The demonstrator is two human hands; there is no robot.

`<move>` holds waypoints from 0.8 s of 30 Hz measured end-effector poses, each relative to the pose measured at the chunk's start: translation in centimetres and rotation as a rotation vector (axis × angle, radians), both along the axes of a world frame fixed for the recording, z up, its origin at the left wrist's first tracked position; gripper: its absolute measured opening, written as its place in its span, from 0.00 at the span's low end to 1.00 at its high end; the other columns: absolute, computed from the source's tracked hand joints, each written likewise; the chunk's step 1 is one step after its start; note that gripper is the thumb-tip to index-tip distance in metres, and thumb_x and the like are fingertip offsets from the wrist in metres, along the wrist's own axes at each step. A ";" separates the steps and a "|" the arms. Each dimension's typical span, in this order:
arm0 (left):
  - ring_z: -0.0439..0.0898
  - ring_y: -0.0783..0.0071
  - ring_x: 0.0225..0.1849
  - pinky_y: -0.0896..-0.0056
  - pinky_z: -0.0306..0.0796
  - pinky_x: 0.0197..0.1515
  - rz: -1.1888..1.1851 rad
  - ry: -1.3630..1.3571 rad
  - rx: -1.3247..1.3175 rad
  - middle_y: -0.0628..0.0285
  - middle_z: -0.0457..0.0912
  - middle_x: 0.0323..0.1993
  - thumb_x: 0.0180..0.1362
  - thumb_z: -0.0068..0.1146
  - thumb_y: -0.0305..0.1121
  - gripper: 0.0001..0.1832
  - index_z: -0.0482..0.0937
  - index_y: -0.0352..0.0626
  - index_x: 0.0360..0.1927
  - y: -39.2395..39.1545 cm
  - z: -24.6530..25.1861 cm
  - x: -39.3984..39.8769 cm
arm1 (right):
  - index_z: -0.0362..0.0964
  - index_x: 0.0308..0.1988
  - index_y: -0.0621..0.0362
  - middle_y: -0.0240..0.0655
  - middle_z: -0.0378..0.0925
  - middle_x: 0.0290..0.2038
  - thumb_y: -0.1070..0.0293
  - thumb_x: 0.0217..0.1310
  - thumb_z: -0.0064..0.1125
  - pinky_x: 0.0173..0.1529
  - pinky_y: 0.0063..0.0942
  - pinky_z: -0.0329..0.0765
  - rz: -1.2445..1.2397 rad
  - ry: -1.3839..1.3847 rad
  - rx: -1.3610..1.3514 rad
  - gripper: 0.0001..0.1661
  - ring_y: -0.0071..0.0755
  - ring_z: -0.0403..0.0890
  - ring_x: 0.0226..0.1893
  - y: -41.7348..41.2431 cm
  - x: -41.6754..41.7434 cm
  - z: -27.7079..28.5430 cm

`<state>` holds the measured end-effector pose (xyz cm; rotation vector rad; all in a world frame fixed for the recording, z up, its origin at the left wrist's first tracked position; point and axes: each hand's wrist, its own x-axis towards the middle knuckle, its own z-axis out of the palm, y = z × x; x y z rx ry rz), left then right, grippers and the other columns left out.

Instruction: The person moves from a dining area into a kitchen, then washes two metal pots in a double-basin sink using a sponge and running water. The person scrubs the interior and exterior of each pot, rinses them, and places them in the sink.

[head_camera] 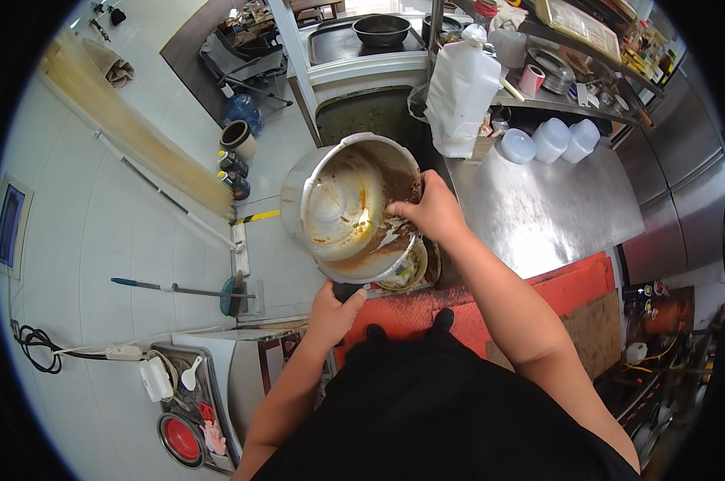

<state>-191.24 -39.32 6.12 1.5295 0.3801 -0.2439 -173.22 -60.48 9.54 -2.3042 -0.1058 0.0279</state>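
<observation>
A large metal cooking pot [338, 195] is tilted on its side in front of me, its mouth turned towards me. Brown and yellow residue [362, 255] coats its inner wall, thickest near the right side. My left hand [333, 314] grips the pot's short black handle [347, 291] at the near edge. On the right, my right hand [434, 207] clasps the rim, thumb inside against the soiled wall and the other fingers mostly hidden behind it. Partly covered by the pot, a waste bin [419, 270] with food scraps stands below.
A steel worktable [548, 204] on the right bears translucent plastic tubs [551, 141]. White plastic bags [463, 90] hang by a dark basin [362, 114] ahead. Left are a dustpan [228, 294] and dark bottles [235, 174]. Red matting [398, 312] lies underfoot.
</observation>
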 end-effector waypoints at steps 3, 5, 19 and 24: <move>0.73 0.81 0.21 0.73 0.68 0.24 0.027 -0.103 0.162 0.67 0.76 0.26 0.62 0.65 0.31 0.16 0.73 0.38 0.49 -0.7 -2.3 0.3 | 0.65 0.64 0.64 0.53 0.74 0.60 0.49 0.49 0.79 0.63 0.43 0.75 0.026 -0.056 -0.150 0.51 0.55 0.76 0.62 0.3 -1.0 0.3; 0.77 0.77 0.27 0.71 0.72 0.31 0.056 -0.166 0.260 0.64 0.80 0.30 0.62 0.65 0.32 0.17 0.75 0.36 0.50 -1.0 -2.6 0.4 | 0.66 0.63 0.65 0.53 0.74 0.59 0.51 0.52 0.77 0.63 0.42 0.75 -0.014 -0.188 -0.152 0.46 0.55 0.76 0.61 0.2 -1.8 -0.1; 0.86 0.40 0.43 0.54 0.78 0.45 0.020 -0.178 0.466 0.43 0.86 0.38 0.58 0.67 0.38 0.21 0.77 0.39 0.52 -0.7 -1.6 0.4 | 0.62 0.54 0.82 0.56 0.78 0.47 0.61 0.76 0.46 0.56 0.43 0.83 -0.263 1.185 1.635 0.28 0.50 0.83 0.47 1.4 -0.5 -4.3; 0.85 0.39 0.43 0.52 0.78 0.43 0.036 -0.213 0.463 0.43 0.86 0.37 0.58 0.67 0.39 0.22 0.77 0.42 0.53 -0.5 -1.4 -0.1 | 0.61 0.54 0.80 0.54 0.76 0.46 0.61 0.75 0.48 0.53 0.40 0.83 -0.306 1.134 1.771 0.27 0.48 0.81 0.45 1.7 1.3 -3.3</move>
